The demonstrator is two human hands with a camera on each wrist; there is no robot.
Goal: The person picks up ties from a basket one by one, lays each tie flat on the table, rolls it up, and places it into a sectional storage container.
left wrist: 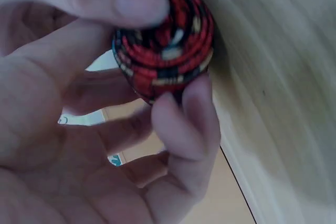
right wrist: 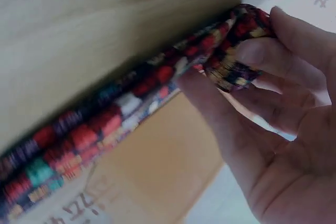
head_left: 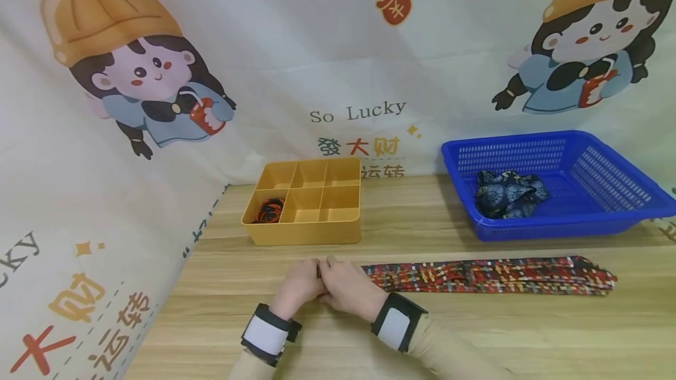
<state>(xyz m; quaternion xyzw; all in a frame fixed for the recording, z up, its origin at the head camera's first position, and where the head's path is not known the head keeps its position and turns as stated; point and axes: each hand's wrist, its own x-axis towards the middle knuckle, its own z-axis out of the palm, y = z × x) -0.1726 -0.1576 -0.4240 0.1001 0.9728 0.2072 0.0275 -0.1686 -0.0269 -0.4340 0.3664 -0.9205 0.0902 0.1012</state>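
A red patterned necktie (head_left: pixel 491 276) is laid lengthwise on the wooden table (head_left: pixel 422 333), and its near end is rolled into a tight coil (left wrist: pixel 165 40) that is held between both hands. The coil is pinched by the left hand (head_left: pixel 300 287) between thumb and curled fingers (left wrist: pixel 181 124), as is plainly seen in the left wrist view; the same roll is gripped from the other side by the right hand (head_left: pixel 348 289), whose fingers (right wrist: pixel 273 56) are curled round it. Behind the hands, a yellow divided organiser box (head_left: pixel 306 201) is set on the table, and a rolled dark-and-orange item (head_left: pixel 269 211) is kept in its front left compartment. Further right, a blue plastic basket (head_left: pixel 607 192) is placed, with a crumpled dark blue patterned tie (head_left: pixel 507 193) inside it. On the backdrop cloth (head_left: pixel 317 46), the words "So Lucky" are printed above the Chinese characters "發大财", beside cartoon figures in orange hats.
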